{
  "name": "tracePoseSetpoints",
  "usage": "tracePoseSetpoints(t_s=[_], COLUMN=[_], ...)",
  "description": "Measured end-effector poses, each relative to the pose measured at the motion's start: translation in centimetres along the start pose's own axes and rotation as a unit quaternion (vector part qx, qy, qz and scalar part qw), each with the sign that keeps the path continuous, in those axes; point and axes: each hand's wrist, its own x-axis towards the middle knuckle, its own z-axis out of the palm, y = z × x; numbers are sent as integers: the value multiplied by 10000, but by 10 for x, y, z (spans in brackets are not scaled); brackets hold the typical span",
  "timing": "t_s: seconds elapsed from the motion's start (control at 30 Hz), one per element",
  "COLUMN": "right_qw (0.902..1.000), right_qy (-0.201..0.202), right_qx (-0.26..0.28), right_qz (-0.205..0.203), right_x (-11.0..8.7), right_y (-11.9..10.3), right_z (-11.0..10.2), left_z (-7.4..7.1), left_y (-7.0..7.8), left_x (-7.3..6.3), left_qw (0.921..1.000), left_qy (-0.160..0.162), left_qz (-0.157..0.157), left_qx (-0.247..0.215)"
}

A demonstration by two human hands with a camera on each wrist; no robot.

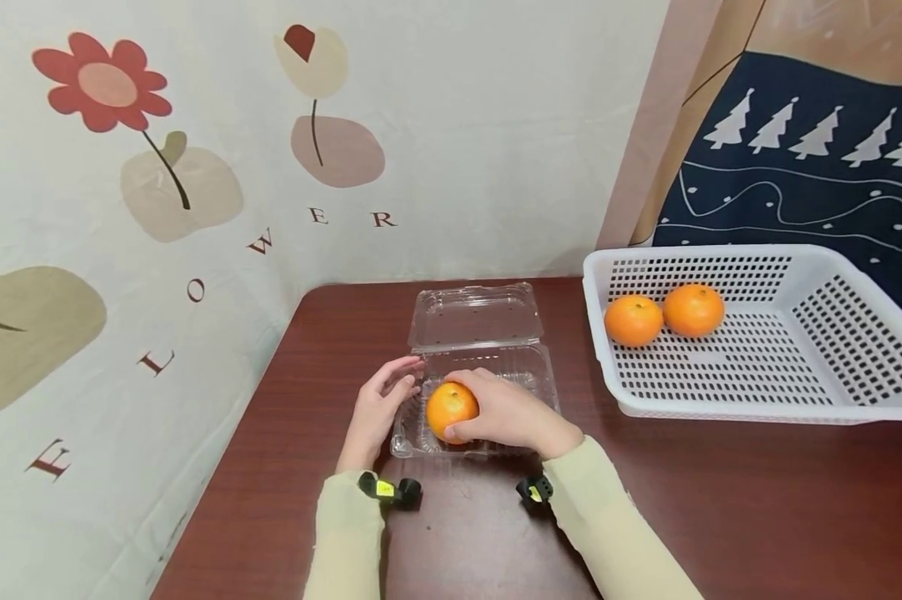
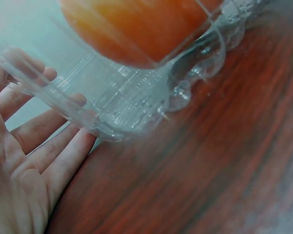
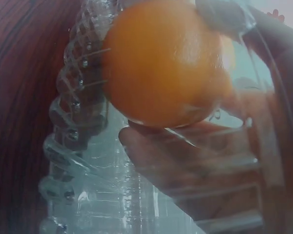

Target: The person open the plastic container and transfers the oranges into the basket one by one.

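An orange (image 1: 451,410) sits low inside a clear plastic clamshell box (image 1: 544,375), toward its left front. My right hand (image 1: 507,410) grips it from the right, thumb in front and fingers behind. Through the box wall, the right wrist view shows the fingers (image 3: 185,151) against the fruit (image 3: 166,63). My left hand (image 1: 376,408) is at the left side of the box, fingers extended. Seen from the left wrist, its fingers (image 2: 49,131) meet the outer wall and the palm faces the box. The box's lid (image 1: 475,317) is folded back, away from me.
A white perforated plastic basket (image 1: 721,408) stands to the right, with two oranges (image 1: 694,311) at its left end. Both it and the box rest on a dark red wooden table (image 1: 466,533). Behind hangs a printed cloth (image 1: 488,150), close against the table's far edge.
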Motion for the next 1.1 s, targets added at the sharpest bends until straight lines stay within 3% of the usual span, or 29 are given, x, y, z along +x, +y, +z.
tracePoseSetpoints(t_s=[0.13, 0.37, 0.5, 0.8, 1.1], right_qw=[9999, 9993, 9984, 9976, 9984], right_qy=[67, 354, 528, 635, 469], right_qx=[15, 98, 190, 267, 309], right_qz=[76, 63, 52, 43, -80], right_x=[0, 0, -3, -7, -7], right_y=[-2, -3, -4, -5, -9], right_z=[-3, -9, -14, -21, -20], left_z=[0, -1, 2, 0, -1], left_y=[7, 9, 19, 1, -1], left_x=[0, -2, -4, 2, 2], left_qw=[9999, 10000, 9995, 9999, 9999], left_qy=[-31, -20, -29, 17, 19], left_qz=[-128, -84, -163, -79, -48], left_qx=[-96, -43, -251, -63, 153])
